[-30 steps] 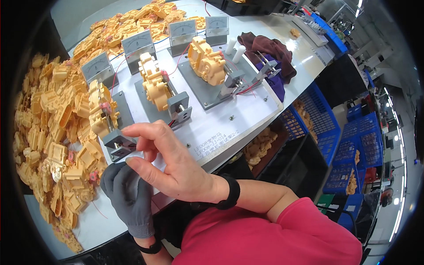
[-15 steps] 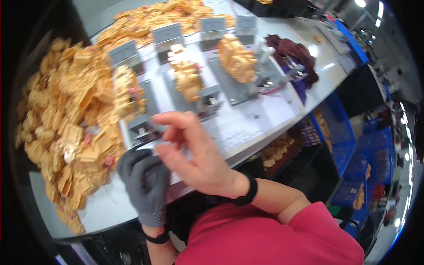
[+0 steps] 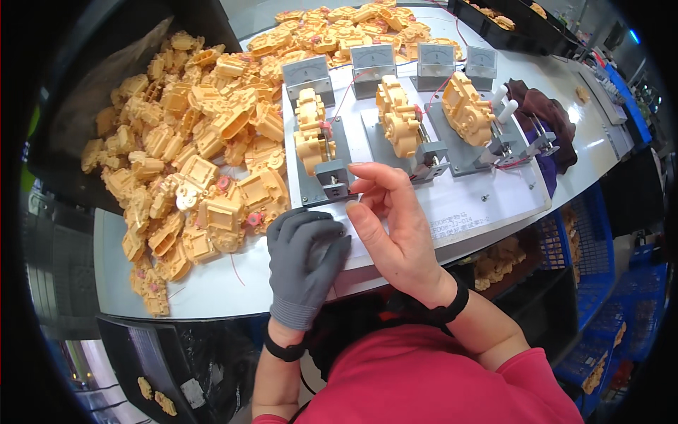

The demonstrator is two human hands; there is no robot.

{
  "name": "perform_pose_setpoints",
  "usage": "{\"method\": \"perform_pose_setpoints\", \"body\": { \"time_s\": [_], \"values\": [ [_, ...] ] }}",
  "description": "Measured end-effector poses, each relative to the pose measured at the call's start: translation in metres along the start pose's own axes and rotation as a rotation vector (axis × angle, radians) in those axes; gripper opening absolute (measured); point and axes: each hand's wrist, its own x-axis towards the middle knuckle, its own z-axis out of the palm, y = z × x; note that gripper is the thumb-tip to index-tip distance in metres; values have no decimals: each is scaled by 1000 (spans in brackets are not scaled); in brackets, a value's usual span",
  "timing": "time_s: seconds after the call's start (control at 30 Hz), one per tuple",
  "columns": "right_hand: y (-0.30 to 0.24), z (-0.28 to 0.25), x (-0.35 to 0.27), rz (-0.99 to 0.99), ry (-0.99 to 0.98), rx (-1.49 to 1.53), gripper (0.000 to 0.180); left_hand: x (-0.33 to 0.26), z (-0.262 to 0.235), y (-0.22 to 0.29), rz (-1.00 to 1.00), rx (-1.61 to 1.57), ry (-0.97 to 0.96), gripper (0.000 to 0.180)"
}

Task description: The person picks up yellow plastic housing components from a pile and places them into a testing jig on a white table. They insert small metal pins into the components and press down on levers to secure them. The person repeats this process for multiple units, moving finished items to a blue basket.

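My left hand (image 3: 305, 258), in a grey glove, hovers at the near left corner of a white board (image 3: 459, 205). Its fingers are curved, with a gap to the thumb and nothing seen inside. Bare, my right hand (image 3: 397, 230) is held over the board's front edge, index finger and thumb apart, just beside the metal clamp block (image 3: 332, 177) of the leftmost fixture. That fixture carries a yellow plastic gearbox housing (image 3: 311, 131). Two more yellow housings, a middle one (image 3: 399, 116) and a right one (image 3: 466, 109), sit on grey fixture plates.
A big heap of yellow housings (image 3: 205, 127) covers the table's left and back. Several panel meters (image 3: 372, 60) stand behind the fixtures. A dark cloth (image 3: 540, 116) lies at the right. Blue crates (image 3: 593, 254) and a black bin (image 3: 522, 21) hold more parts.
The whole view has shifted, so the table and both hands appear farther right. Both hands remain near the leftmost fixture, and the housings stay on their fixtures.
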Motion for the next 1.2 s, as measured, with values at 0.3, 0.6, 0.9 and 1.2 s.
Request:
{"method": "perform_pose_setpoints", "body": {
  "time_s": [0.3,0.6,0.9,1.2],
  "values": [
    [-1,0,7,-100,-115,-30,30,131,-57,32,-324,-154,-253,63],
    [-1,3,1,-79,-116,-97,29,166,-19,49,-364,280,-382,50],
    [-3,4,-5,-33,-110,-36,24,154,-17,39,-275,323,-271,72],
    [-1,-3,6,-44,-86,-79,27,159,-108,49,125,151,-10,55]
  ]
}}
